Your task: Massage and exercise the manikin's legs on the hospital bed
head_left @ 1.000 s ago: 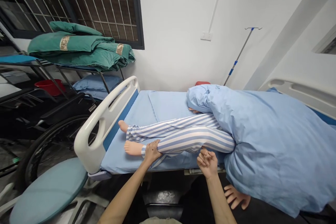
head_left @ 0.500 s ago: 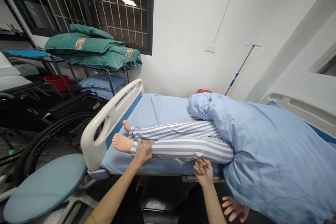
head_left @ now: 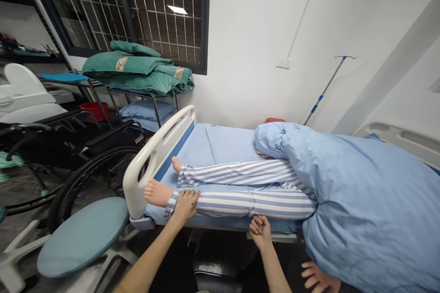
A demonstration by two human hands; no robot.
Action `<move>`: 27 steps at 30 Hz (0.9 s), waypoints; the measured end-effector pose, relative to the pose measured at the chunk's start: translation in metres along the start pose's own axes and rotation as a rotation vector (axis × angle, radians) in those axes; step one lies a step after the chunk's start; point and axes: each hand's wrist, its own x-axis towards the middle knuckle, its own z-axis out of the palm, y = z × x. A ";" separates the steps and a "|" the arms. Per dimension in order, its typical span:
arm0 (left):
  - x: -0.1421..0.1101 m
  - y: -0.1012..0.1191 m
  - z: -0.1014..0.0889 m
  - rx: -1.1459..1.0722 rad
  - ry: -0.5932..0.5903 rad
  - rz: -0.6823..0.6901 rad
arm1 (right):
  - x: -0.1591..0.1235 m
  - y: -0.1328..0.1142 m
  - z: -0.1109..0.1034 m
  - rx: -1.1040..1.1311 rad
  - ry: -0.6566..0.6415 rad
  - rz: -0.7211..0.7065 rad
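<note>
A figure, which looks like a care mannequin, lies on the bed in blue-and-white striped pajama trousers (head_left: 227, 201). Its bare near foot (head_left: 158, 193) points toward the footboard. My left hand (head_left: 186, 204) is closed over the near lower leg just above the ankle, fingers on top of the striped cloth. By the knee of the same leg, my right hand (head_left: 260, 229) is curled tight at the trouser's lower edge, where the cloth is drawn into a crease. A light blue quilt (head_left: 371, 192) hides the upper body. One mannequin hand (head_left: 319, 277) hangs below it, over the bed's near side.
The white footboard (head_left: 137, 178) stands left of the feet. Beyond it are a round teal stool (head_left: 84, 236) and a black wheelchair (head_left: 92, 165). Green folded bedding (head_left: 137, 71) lies on a rack under the barred window. An IV pole (head_left: 325, 91) rises behind the bed.
The near leg has shifted toward the bed's near edge and the footboard, widening the gap between the legs. My right hand has moved footward along the trouser. The view has turned slightly left.
</note>
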 end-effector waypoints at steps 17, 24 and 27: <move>0.056 0.066 0.045 -0.391 0.116 -0.114 | -0.013 -0.084 0.091 0.131 -0.166 -0.047; 0.052 0.074 0.066 -0.366 0.200 -0.148 | -0.011 -0.079 0.079 0.032 -0.187 -0.073; 0.052 0.069 0.062 -0.340 0.176 -0.106 | -0.013 -0.077 0.077 0.012 -0.188 -0.087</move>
